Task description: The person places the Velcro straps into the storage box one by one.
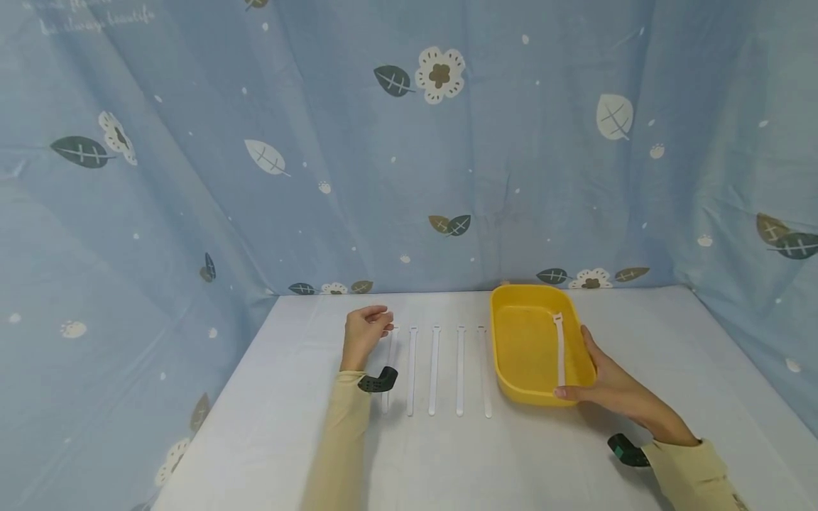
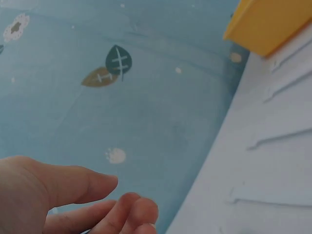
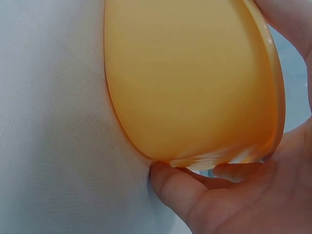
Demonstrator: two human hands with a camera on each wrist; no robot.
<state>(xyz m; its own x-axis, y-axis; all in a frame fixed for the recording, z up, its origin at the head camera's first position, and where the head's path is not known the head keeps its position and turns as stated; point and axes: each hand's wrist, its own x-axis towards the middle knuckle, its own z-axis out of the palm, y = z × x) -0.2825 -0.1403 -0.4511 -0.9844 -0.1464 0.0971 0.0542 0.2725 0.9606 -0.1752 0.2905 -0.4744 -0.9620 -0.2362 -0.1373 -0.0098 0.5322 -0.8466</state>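
Left hand [image 1: 366, 335] loosely curved near flat white strips [image 1: 434, 372]; right hand [image 1: 606, 383] grasping a shallow yellow plastic tray [image 1: 543, 394]

A blue curtain [image 1: 358, 234] printed with leaves and flowers hung behind a white-covered table [image 1: 447, 461]. Five slender strips lay in a row, slotted heads toward the curtain; the rightmost was just beside the tray. A black wrist-worn device [image 1: 378, 380] on the left arm partly hid the leftmost strip. One more white strip [image 1: 560, 348] lay lengthwise inside the tray, toward its right side.

The left hand, its thumb and bent fingers apart, held nothing near the leftmost strip's head; whether it touched that strip could not be told. The right hand gripped the tray's near right corner, thumb over the rim, fingers along the outer wall.
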